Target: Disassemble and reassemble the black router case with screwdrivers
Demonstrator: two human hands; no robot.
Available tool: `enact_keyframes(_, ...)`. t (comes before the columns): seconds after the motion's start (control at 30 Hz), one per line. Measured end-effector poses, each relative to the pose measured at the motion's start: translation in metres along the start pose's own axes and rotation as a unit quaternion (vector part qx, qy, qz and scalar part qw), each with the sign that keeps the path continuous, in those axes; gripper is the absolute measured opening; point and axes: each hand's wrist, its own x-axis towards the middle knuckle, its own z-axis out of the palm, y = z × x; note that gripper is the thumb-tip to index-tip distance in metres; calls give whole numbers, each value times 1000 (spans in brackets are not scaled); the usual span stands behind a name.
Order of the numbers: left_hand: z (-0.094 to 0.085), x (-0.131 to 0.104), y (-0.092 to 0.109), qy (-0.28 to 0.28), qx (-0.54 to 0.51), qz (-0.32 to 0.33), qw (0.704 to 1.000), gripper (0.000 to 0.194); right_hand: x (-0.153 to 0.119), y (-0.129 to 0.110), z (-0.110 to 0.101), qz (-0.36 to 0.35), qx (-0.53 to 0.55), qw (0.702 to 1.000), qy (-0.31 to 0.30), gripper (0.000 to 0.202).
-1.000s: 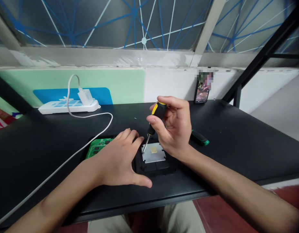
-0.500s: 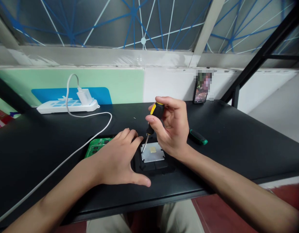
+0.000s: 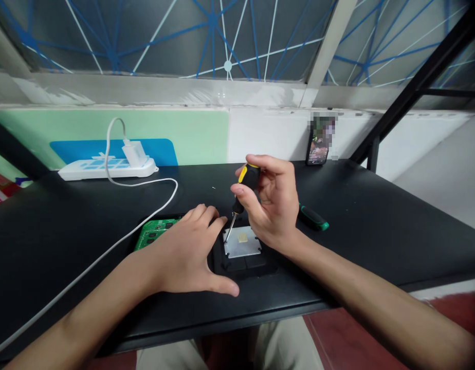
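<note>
My right hand (image 3: 274,205) grips a short black and yellow screwdriver (image 3: 248,177), thumb and fingers around its handle. The shaft slants down to the left, its tip at the left edge of a silver metal plate (image 3: 241,249). A small yellowish square pad (image 3: 242,237) sits on that plate, which lies in a black plastic housing (image 3: 247,264). Over the housing's left side my left hand (image 3: 191,252) rests with fingers spread and thumb stretched out. Partly hidden beneath it is a green circuit board (image 3: 154,234).
A green and black tool handle (image 3: 314,218) lies right of my right hand. At the back stand a white power strip (image 3: 106,168) with a charger (image 3: 134,153) and a phone (image 3: 319,141) against the wall. A white cable (image 3: 141,223) crosses the black table (image 3: 376,231).
Almost nothing differs. My right hand and the screwdriver handle have shifted very slightly, while the tip stays at the plate's left edge and my left hand keeps its place.
</note>
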Motion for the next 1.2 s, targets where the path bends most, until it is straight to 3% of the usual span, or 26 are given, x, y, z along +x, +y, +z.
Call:
enact_keyframes(0.2, 1, 0, -1, 20, -22, 9, 999, 91, 0, -5, 1, 27, 15, 999, -38, 36)
enact_keyframes(0.63, 2, 0, -4, -1, -22, 12, 1000, 103, 3, -31, -2, 76, 132, 977, -146, 29)
enact_keyframes(0.73, 2, 0, -3, -11, -18, 9, 1000, 104, 2, -32, -1, 70, 121, 980, -140, 28)
enact_keyframes(0.97, -1, 1, -1, -14, -30, 5, 999, 90, 6, -27, 1, 37, 23, 998, -51, 32)
enact_keyframes(1.2, -2, 0, 1, -16, -41, 0, 999, 88, 8, -35, -1, 23, 19, 998, -51, 24)
